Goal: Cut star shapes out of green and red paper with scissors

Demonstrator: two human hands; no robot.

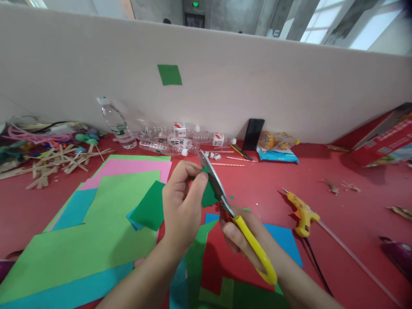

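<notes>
My left hand [184, 201] pinches a small piece of green paper [205, 170] between thumb and forefinger. In my right hand [240, 234] is a pair of scissors [254, 244] with yellow handles, its blades pointing up and away. The blade tips lie right beside the green piece; whether they touch it I cannot tell. Behind and below the blades shows a larger dark green sheet [209, 195]. Another dark green sheet [149, 208] lies left of my left hand. A tiny green scrap [231, 197] rests on the red table just right of the blades.
Coloured sheets [125, 214] cover the left of the red table [251, 180]. A yellow glue gun [302, 212] with a long glue stick lies right. Plastic bottles [170, 146], a phone [253, 134] and a snack bag [277, 141] line the white partition. Wooden sticks [67, 161] pile up at left.
</notes>
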